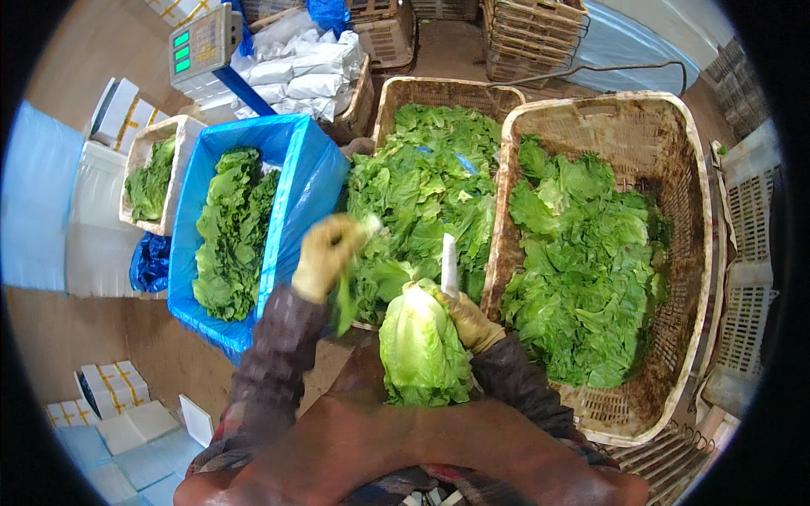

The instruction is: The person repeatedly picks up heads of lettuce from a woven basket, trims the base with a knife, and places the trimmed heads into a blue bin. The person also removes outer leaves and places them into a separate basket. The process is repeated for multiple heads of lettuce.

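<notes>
Pale green lettuce head [422, 346] sits nearest, upright over the person's lap, its base cut off from sight behind their knees. Right hand [472, 322], in a yellowish glove, presses against its right side and clasps a white-bladed knife [448, 266] pointing up; the handle is buried in the fist. Left hand [325, 253], gloved alike and blurred, pinches a torn green leaf [344, 304] hanging below it. Beyond the hands stands a worn woven basket of loose lettuce [422, 181]; to its right, a larger woven basket [675, 169] half full. Left, a blue plastic-lined box [304, 169] holds darker leaves. Farther left, a white foam box [181, 135], partly hidden. Far back, a weighing scale [198, 42].
</notes>
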The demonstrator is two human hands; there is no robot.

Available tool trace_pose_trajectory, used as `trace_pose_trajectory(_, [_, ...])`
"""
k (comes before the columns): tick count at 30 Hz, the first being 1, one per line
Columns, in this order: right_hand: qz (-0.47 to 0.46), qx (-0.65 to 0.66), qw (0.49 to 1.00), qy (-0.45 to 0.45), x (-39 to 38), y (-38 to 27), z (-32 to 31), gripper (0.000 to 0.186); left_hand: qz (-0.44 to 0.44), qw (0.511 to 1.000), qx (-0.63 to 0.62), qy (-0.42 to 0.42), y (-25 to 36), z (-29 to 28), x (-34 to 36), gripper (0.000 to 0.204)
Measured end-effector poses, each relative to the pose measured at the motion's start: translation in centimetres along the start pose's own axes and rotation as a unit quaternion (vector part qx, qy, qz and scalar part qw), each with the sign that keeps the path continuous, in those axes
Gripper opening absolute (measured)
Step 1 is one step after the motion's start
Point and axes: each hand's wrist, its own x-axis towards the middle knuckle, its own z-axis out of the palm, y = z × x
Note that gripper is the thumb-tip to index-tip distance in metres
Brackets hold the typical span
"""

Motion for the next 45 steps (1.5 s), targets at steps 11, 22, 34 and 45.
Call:
trace_pose_trajectory(11, [-0.171,-0.422,0.841,0.292,3.2,-8.0,6.8,0.056,-0.08,0.795,-0.523,-0.298,-2.2,6.0,-4.4,0.117])
trace_pose_trajectory(22, [0.019,-0.678,0.63,0.378,15.3,-7.0,7.4,0.066,-0.061,0.919,-0.355,-0.163,-9.4,-19.8,-1.2,0.124])
trace_pose_trajectory(34, [0.183,-0.657,0.637,0.36,9.5,5.6,4.9,0.068,0.334,0.849,0.391,0.119,-21.8,-25.7,23.0,0.089])
trace_pose_trajectory(45, [-0.064,-0.64,0.476,0.599,-8.1,-15.8,0.1,0.041,0.123,0.848,0.482,0.184,-16.5,-22.4,19.3,0.076])
